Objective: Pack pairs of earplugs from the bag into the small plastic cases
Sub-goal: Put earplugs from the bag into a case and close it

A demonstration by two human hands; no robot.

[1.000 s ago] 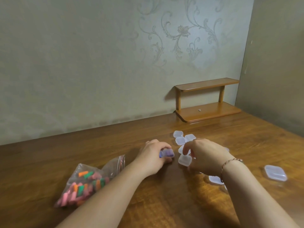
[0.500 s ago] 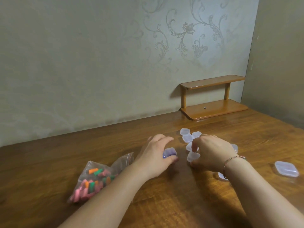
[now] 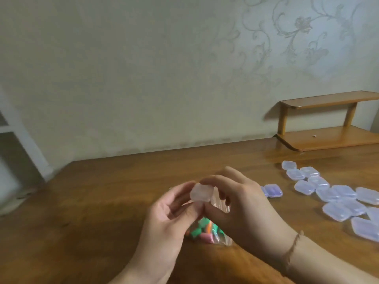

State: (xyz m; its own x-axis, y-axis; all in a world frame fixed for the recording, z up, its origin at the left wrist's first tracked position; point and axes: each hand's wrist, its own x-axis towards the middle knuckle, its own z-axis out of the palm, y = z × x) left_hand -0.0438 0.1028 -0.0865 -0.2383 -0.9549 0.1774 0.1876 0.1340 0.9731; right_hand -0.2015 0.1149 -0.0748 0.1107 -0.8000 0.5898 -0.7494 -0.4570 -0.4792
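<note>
Two hands meet above the wooden table (image 3: 114, 193), both pinching one small clear case (image 3: 201, 193) between their fingertips: the left hand (image 3: 170, 218) from below and the right hand (image 3: 242, 203) from above. Beneath them lies the bag (image 3: 207, 232) of earplugs (image 3: 203, 233) (green, orange and pink show through). One closed case with something purple inside (image 3: 272, 190) sits just right of the hands, and a cluster of other cases (image 3: 336, 196) lies further right
</note>
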